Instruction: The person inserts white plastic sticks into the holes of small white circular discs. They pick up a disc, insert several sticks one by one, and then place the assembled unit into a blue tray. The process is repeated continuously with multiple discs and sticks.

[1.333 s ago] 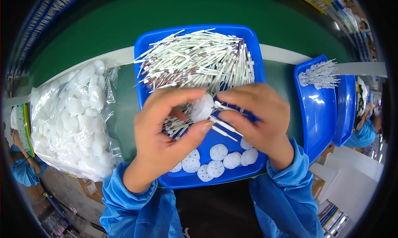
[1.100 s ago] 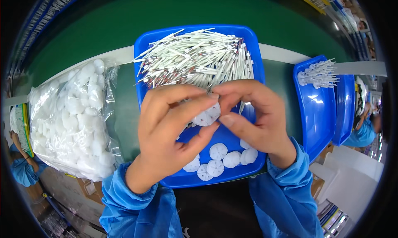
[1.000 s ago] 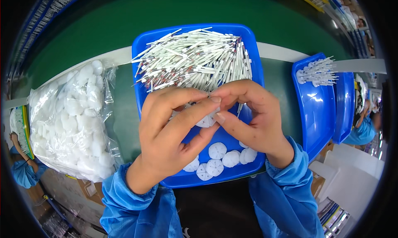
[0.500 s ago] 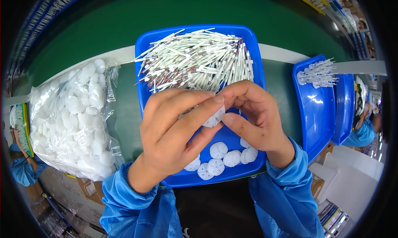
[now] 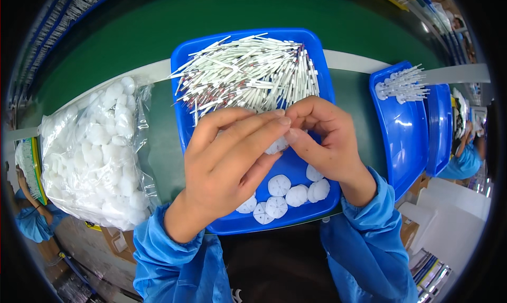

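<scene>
Over the blue tray (image 5: pixel 322 44), my left hand (image 5: pixel 224 163) is closed on a small white disc (image 5: pixel 277 145), mostly covered by its fingers. My right hand (image 5: pixel 332 142) meets it there, with thumb and forefinger pinched close to the disc; whatever lies between those fingertips is hidden. Thin white rods (image 5: pixel 253 73) with some dark and reddish parts lie in a heap in the far half of the tray. Several white discs (image 5: pixel 279 185) with segment lines and small dark marks rest in its near half, below my hands.
At left lies a clear plastic bag (image 5: pixel 95 155) full of white rounded pieces. A narrower blue tray (image 5: pixel 400 144) at right carries white rods standing on discs (image 5: pixel 404 86). Another blue tray (image 5: pixel 439 129) sits beside it. Other people in blue sleeves (image 5: pixel 462 160) are at the sides.
Both hands stay together over the tray. The fingertips have drawn in closer, and less of the held disc shows. The whole view has shifted slightly.
</scene>
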{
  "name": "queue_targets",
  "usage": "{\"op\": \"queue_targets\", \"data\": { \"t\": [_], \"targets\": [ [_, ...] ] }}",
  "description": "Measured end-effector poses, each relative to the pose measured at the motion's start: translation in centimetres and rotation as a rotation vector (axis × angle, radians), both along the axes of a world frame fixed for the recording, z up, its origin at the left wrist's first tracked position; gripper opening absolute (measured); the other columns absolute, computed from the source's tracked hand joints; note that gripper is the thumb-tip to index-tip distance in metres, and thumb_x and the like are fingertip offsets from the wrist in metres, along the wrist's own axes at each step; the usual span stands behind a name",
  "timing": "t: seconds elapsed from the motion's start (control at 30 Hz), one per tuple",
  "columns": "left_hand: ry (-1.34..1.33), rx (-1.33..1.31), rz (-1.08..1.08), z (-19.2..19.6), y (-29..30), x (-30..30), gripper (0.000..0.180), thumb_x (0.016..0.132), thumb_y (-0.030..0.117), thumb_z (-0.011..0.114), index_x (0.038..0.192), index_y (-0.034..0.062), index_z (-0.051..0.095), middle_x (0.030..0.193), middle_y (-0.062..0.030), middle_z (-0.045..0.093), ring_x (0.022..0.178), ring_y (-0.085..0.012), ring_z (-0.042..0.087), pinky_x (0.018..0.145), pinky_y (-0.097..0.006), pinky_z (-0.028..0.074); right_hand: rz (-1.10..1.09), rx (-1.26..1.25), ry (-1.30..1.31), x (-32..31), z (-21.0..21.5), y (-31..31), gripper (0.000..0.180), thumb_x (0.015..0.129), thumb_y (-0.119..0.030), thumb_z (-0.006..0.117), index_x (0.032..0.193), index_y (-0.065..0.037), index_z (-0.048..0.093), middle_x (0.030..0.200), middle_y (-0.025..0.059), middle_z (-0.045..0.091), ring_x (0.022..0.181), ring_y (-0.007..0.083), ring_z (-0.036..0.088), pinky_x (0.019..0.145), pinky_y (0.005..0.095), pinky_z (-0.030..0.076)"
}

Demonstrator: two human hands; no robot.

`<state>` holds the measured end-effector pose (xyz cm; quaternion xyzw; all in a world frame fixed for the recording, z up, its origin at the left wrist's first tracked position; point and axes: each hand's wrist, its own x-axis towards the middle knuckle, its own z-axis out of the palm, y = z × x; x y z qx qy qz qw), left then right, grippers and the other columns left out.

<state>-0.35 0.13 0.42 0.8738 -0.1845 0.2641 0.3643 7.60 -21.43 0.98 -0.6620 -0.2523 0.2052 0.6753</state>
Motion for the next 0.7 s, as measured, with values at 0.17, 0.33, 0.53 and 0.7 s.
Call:
{"op": "queue_targets", "data": {
  "t": [0.17,0.33,0.53,0.7],
  "targets": [
    [0.188,-0.093,0.123,0.9,-1.0,-1.7,0.067,0.076,-0.006,0.080,0.141,0.0054,0.073,0.124,-0.0104,0.079,0.102,-0.0322,0.073,0.088,-0.038,0.059,0.041,-0.331,-0.698,-0.9,0.9,-3.0,0.028,0.081,-0.002,0.088,0.106,-0.008,0.077,0.107,0.0072,0.079,0.092,0.0255,0.079,0.089,0.0404,0.063],
    [0.372,0.077,-0.080,0.4,-1.5,-2.7,0.053,0.083,-0.001,0.078,0.136,0.0037,0.074,0.109,-0.0099,0.074,0.083,-0.0283,0.068,0.076,-0.042,0.057,0.107,-0.708,-0.883,-2.4,0.7,-4.7,0.029,0.075,-0.011,0.087,0.102,-0.014,0.078,0.131,0.0027,0.074,0.132,0.0280,0.066,0.120,0.0546,0.048],
    [0.419,0.092,-0.084,0.5,-1.4,-2.2,0.030,0.084,0.003,0.083,0.113,0.0073,0.079,0.099,-0.0083,0.075,0.085,-0.0299,0.070,0.076,-0.041,0.058,0.089,-0.651,-0.846,-2.2,0.5,-4.6,0.027,0.074,-0.014,0.088,0.100,-0.014,0.079,0.122,-0.0001,0.076,0.123,0.0239,0.069,0.118,0.0523,0.049],
    [0.441,0.143,-0.083,0.5,-1.7,-1.4,0.021,0.081,0.005,0.085,0.100,0.0087,0.077,0.097,-0.0063,0.074,0.083,-0.0288,0.070,0.074,-0.040,0.057,0.086,-0.641,-0.881,-1.9,0.3,-4.1,0.024,0.075,-0.014,0.089,0.096,-0.014,0.078,0.113,-0.0017,0.076,0.117,0.0225,0.070,0.116,0.0524,0.049]
  ]
}}
